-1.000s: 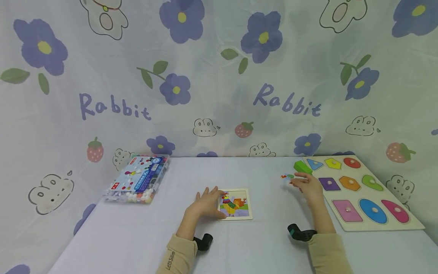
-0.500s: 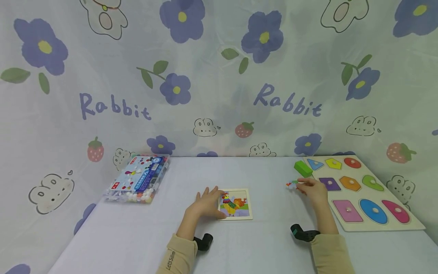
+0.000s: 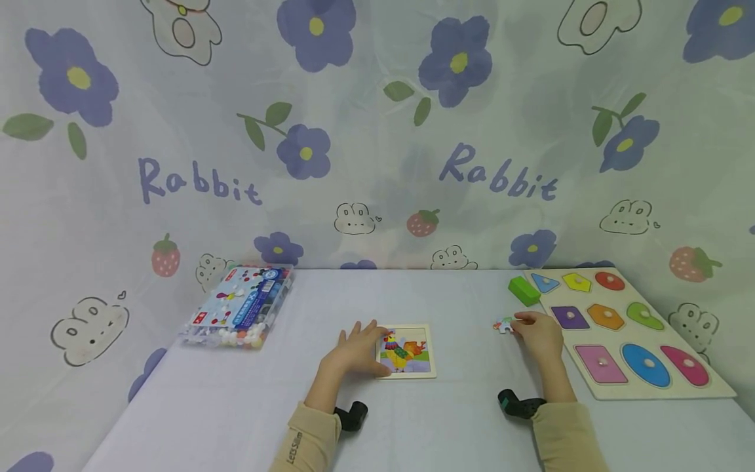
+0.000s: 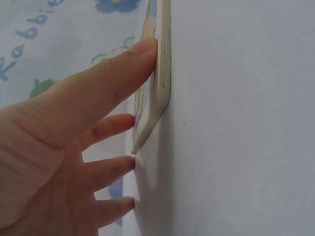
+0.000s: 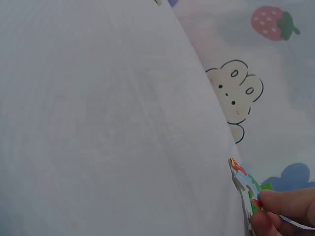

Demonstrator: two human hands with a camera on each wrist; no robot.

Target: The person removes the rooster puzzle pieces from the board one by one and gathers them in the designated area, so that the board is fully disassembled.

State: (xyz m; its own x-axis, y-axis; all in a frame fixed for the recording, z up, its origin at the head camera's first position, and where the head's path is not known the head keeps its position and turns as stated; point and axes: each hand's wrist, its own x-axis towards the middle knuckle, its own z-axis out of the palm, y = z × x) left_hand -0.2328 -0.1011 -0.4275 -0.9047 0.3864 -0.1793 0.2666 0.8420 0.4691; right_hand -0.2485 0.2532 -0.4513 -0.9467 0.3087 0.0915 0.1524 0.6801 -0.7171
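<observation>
A small square jigsaw puzzle [image 3: 407, 357] in a pale wooden frame shows a colourful rooster. My left hand [image 3: 354, 351] rests at its left side with fingers spread. In the left wrist view, the thumb [image 4: 142, 46] presses on the frame's near edge, while the index finger reaches its far side. Off to the right, my right hand [image 3: 539, 337] pinches a small multicoloured puzzle piece [image 3: 503, 325] between thumb and fingers, close over the table. The piece [image 5: 241, 177] appears nearly edge-on in the right wrist view, and the fingers hide part of it.
Beyond the right hand lies a green block [image 3: 523, 291]. A wooden shape board [image 3: 634, 341] with several knobbed coloured shapes covers the table's right side. At the left sits a clear plastic case [image 3: 238, 308] of colourful balls. A patterned curtain [image 3: 377, 131] hangs behind the table.
My right hand has come slightly nearer and to the right, lowering the puzzle piece and turning it. My left hand and the framed puzzle stay in place.
</observation>
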